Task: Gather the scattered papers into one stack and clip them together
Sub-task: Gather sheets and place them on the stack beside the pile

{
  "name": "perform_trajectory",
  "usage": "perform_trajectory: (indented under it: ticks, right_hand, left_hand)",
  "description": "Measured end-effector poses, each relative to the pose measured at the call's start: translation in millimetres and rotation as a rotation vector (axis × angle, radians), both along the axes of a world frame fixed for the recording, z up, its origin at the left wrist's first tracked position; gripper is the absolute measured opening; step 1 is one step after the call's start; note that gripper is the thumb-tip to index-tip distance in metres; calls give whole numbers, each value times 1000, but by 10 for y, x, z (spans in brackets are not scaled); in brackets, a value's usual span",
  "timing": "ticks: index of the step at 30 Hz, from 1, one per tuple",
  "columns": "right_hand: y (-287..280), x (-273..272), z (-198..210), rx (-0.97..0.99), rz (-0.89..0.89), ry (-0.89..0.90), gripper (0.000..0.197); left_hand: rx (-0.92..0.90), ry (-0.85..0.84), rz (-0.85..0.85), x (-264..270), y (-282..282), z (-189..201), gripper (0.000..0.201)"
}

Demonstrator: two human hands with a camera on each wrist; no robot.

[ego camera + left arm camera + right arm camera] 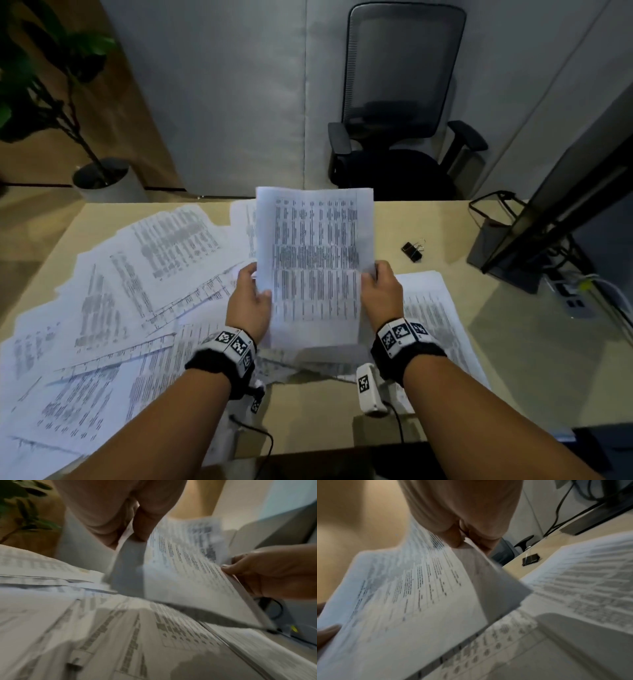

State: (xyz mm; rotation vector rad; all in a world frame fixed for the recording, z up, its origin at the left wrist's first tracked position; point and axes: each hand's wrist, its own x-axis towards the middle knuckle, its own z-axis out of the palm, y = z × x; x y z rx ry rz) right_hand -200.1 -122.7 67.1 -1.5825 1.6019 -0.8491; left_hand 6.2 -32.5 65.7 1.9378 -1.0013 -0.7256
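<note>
Both hands hold a thin stack of printed sheets (313, 267) upright above the desk. My left hand (250, 298) grips its left edge, thumb on the front, and my right hand (378, 291) pinches its right edge. In the left wrist view the held sheets (188, 577) tilt between my left hand (137, 534) and my right hand (267, 572). The right wrist view shows the held sheets (412, 601) under my right hand (464, 536). Several loose printed papers (113, 301) lie fanned over the left of the desk, with more papers (438, 325) at right. A black binder clip (412, 251) (531, 560) lies on bare desk beyond my right hand.
A monitor on its stand (534, 240) with cables occupies the desk's right side. An office chair (397, 113) stands beyond the far edge, a potted plant (51, 102) at far left. Bare wooden desk (513, 359) shows at the right front.
</note>
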Motion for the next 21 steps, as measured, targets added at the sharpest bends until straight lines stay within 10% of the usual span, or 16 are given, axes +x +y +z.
perform_trajectory:
  ticks: [4, 21]
  right_hand:
    - [-38, -470, -170, 135, -107, 87, 32]
    - [-152, -1957, -981, 221, -100, 400, 41]
  left_hand:
    - [93, 76, -147, -473, -64, -166, 75]
    - [338, -135, -470, -1729, -312, -829, 43]
